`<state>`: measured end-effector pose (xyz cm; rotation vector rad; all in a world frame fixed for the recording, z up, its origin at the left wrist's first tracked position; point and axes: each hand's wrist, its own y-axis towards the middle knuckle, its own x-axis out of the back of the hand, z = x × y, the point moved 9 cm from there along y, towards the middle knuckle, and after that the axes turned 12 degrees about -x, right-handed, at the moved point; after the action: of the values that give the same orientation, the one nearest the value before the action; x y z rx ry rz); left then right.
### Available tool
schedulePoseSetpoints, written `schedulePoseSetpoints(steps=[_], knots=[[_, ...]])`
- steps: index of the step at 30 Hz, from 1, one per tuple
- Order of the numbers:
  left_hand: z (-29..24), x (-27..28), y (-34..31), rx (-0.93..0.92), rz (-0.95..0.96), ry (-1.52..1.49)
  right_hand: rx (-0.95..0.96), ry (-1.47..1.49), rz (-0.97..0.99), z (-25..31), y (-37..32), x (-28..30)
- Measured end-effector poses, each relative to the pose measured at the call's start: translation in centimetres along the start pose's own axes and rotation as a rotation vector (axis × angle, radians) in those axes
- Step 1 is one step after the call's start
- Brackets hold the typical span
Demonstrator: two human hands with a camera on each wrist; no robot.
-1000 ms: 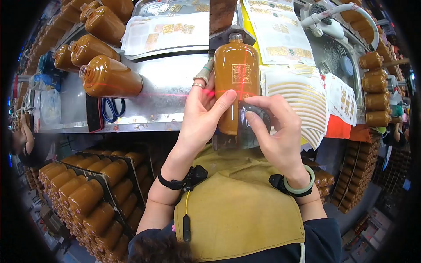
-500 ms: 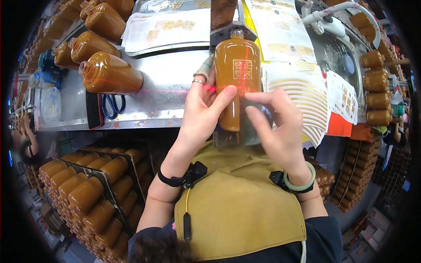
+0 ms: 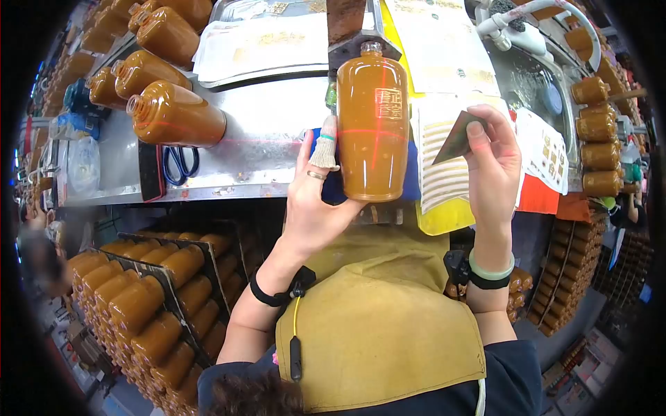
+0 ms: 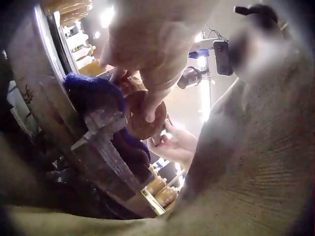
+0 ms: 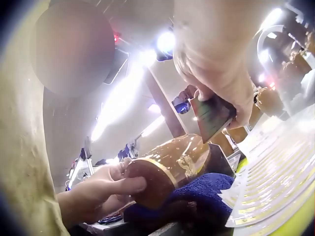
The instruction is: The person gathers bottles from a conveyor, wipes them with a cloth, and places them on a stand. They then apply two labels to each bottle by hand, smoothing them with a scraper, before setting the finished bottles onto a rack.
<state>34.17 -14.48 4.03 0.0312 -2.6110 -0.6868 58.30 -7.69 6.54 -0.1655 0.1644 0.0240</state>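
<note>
My left hand (image 3: 316, 201) grips the bottle (image 3: 372, 132) at its base, thumb across the bottom, fingers (image 3: 323, 149) laid up its left side. The bottle lies on a blue towel (image 3: 334, 187) at the table (image 3: 257, 132) edge, neck away from me, with a red cross of light on it. My right hand (image 3: 494, 163), just beside it, pinches a dark card (image 3: 454, 139) over the label sheets (image 3: 451, 177).

Left hand (image 3: 313, 208) reaches forward, fingers extended up along left side of bottle (image 3: 372, 132), thumb hooked across its base; forearm angles up from lower left. Right hand (image 3: 496, 170) raised, wrist straight, thumb and fingertips pinching dark card (image 3: 454, 141); forearm near vertical
</note>
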Motion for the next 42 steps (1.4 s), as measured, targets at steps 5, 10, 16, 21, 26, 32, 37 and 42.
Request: schedulePoseSetpoints(steps=[5,10,16,21,26,32,37,42], knots=[[-1.5,0.4,0.4,-0.090,-0.023,0.102,0.022,-0.076,0.009,-0.5,0.8,-0.4],[-1.9,0.1,0.5,-0.179,0.056,0.191,0.024,-0.023,0.015,-0.5,1.3,-1.2],[-0.5,0.0,-0.1,0.022,0.029,0.018,-0.002,-0.074,-0.001,-0.4,2.1,-2.1],[1.8,-0.9,-1.0,0.164,0.137,-0.097,0.008,-0.066,-0.023,0.2,2.4,-2.5],[1.5,-1.1,-0.3,0.129,0.222,-0.065,0.007,-0.074,-0.061,0.6,2.3,-2.4],[1.7,-1.0,-1.2,0.193,0.223,-0.031,-0.145,-0.009,0.044,0.3,2.6,-3.4],[-0.4,0.0,1.0,0.140,0.192,-0.164,-0.157,-0.187,0.096,-0.4,4.6,-5.3],[0.6,-1.3,3.4,0.343,-0.034,-0.714,-0.233,-0.305,0.182,-2.3,5.2,-7.5]])
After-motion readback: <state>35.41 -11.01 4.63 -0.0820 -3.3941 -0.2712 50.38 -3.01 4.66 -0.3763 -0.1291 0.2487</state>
